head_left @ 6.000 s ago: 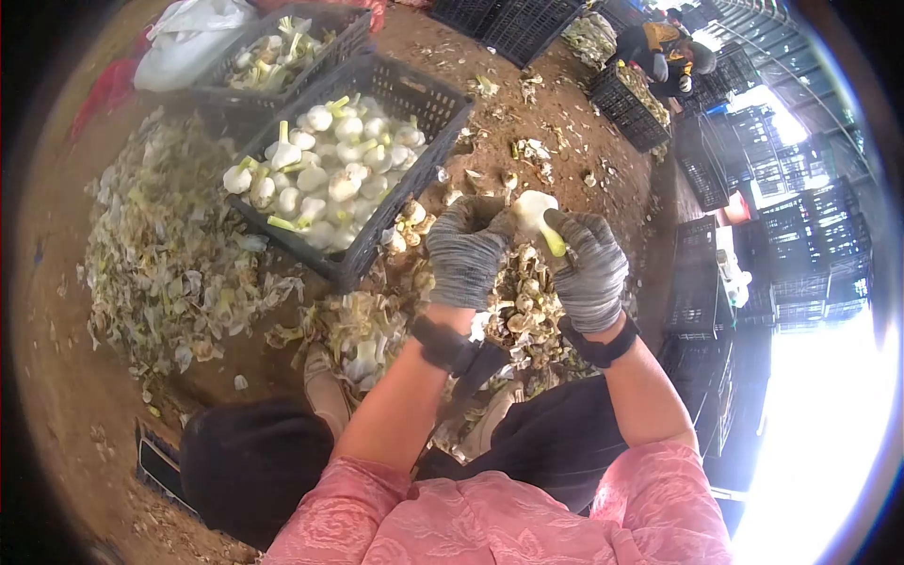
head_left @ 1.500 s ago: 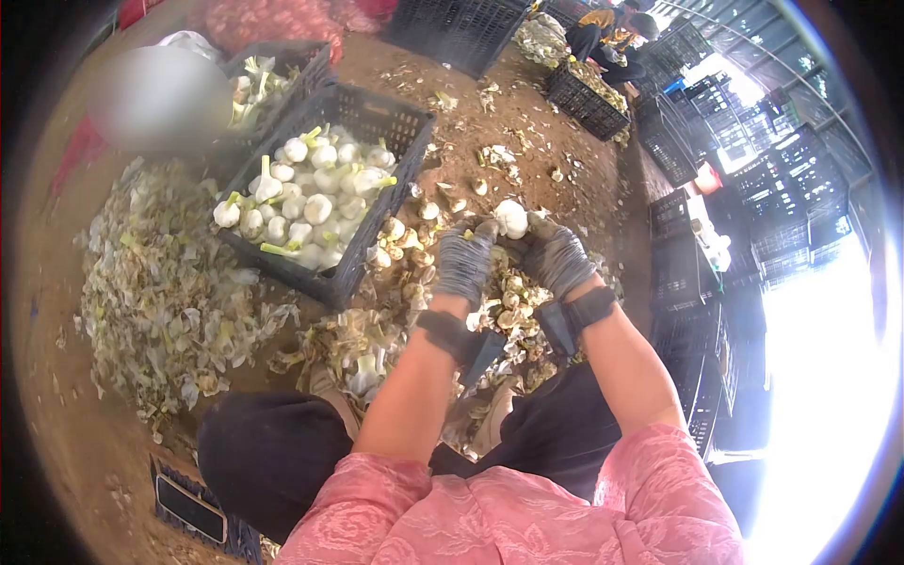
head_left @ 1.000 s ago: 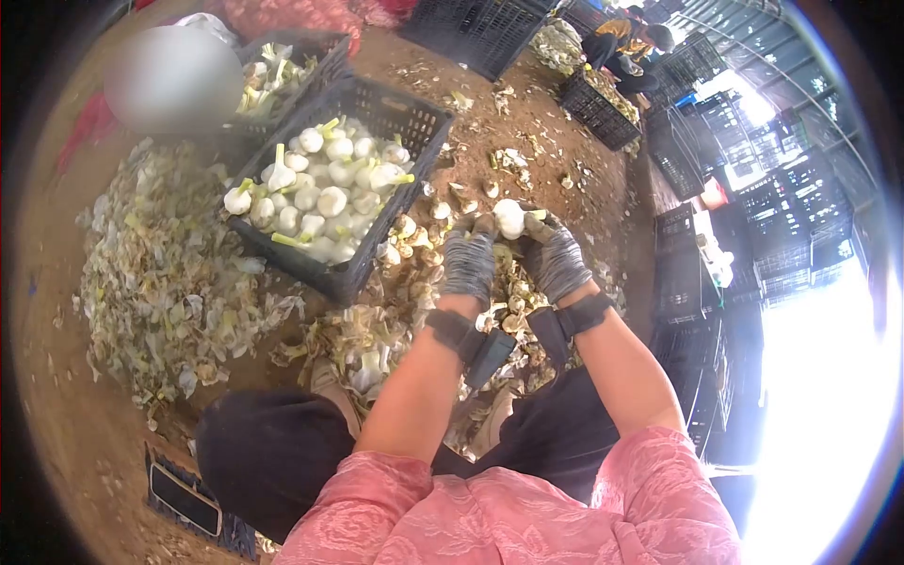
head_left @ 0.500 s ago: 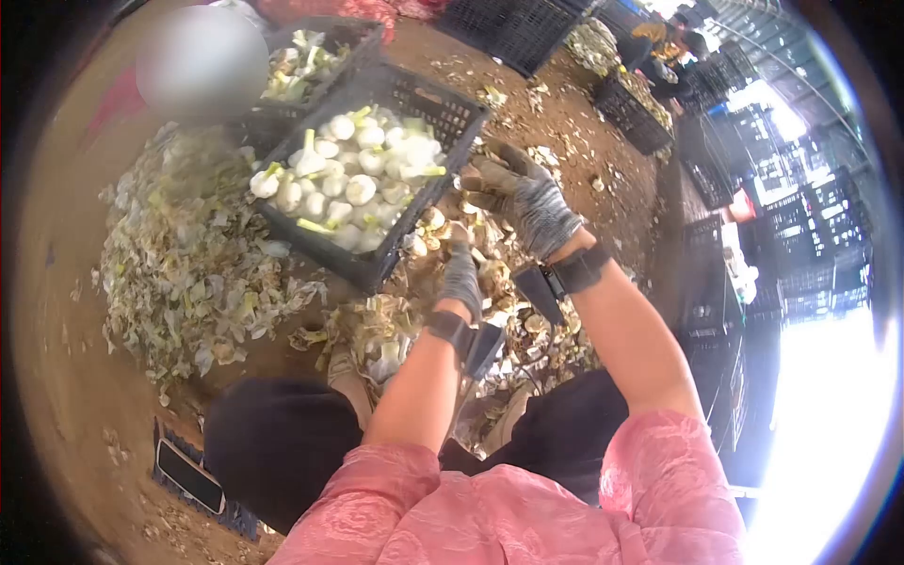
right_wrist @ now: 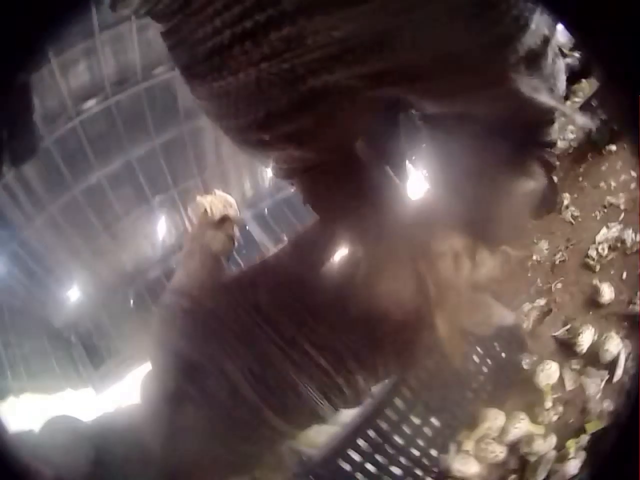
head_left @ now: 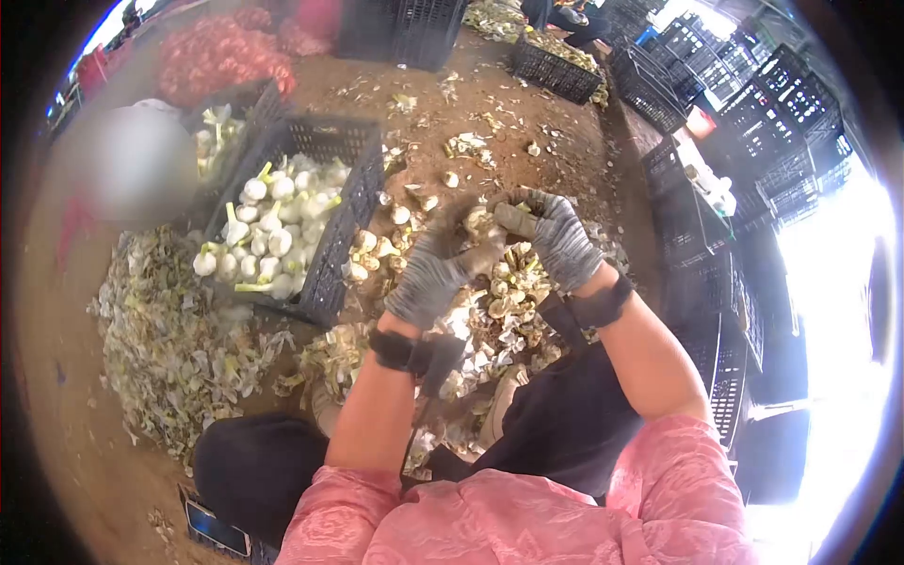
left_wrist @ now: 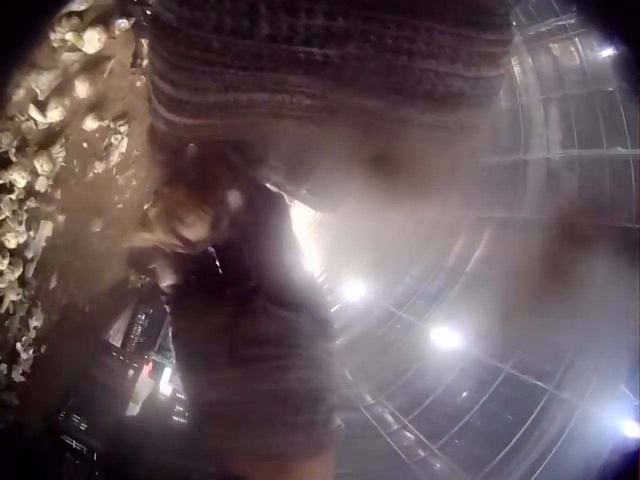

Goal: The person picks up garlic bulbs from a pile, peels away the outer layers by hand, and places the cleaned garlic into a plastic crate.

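Note:
A garlic bulb [head_left: 480, 223], still in brownish skin, is held between both gloved hands above the pile of loose garlic. My left hand [head_left: 428, 275] grips it from the left, its thumb stretched under the bulb and its fingers blurred by motion. From the right, my right hand [head_left: 557, 243] pinches the bulb with bent fingers. Grey knit gloves cover both hands. In the left wrist view the bulb [left_wrist: 182, 215] is a dim, blurred brown shape. Dark glove fabric fills much of both wrist views.
A black crate [head_left: 348, 212] of peeled white garlic stands front left, with another garlic crate [head_left: 250, 132] behind it. A heap of skins [head_left: 179, 348] lies at left. Unpeeled bulbs [head_left: 508, 292] lie below the hands. Stacked crates [head_left: 767, 122] line the right side.
The white bulb held one second ago is gone from the hands. Half a second ago the hands were apart, the right near the crate; now they meet at a brownish bulb. The head view has shifted.

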`<control>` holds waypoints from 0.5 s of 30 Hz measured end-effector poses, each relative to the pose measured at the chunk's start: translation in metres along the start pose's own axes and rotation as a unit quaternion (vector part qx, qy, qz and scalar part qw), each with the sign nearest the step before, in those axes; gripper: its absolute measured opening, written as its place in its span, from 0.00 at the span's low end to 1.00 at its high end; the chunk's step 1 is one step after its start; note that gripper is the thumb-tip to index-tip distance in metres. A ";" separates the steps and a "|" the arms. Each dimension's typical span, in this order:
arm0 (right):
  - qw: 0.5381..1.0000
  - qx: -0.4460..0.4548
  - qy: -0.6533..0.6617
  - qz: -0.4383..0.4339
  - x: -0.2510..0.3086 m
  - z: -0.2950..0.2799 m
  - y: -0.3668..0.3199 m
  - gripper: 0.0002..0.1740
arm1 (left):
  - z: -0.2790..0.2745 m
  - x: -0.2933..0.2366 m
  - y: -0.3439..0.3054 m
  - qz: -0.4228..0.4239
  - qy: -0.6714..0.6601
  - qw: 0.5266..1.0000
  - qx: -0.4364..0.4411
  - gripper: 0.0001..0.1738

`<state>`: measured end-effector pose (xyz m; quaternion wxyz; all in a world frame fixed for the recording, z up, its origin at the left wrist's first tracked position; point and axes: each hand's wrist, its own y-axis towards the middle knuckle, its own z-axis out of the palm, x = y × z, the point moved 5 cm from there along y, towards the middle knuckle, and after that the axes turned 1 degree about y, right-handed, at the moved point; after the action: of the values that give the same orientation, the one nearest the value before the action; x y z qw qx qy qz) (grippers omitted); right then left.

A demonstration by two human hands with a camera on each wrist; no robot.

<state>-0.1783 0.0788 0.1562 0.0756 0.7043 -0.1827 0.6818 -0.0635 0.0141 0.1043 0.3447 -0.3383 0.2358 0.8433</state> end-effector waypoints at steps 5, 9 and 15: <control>0.995 0.012 0.065 -0.078 0.015 -0.005 -0.022 0.20 | 0.031 -0.011 -0.010 0.112 0.064 0.990 0.057 0.36; 0.990 0.003 0.052 -0.133 0.034 -0.001 -0.043 0.17 | 0.052 -0.022 -0.017 0.206 0.118 0.970 0.058 0.35; 0.982 -0.022 -0.032 -0.185 0.050 -0.008 -0.060 0.12 | 0.066 -0.030 -0.030 0.179 0.127 0.975 0.028 0.34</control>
<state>-0.1640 0.1290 0.2145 0.2103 0.7453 -0.0670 0.6291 -0.0524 0.0625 0.1649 0.1646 -0.3850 0.3580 0.8346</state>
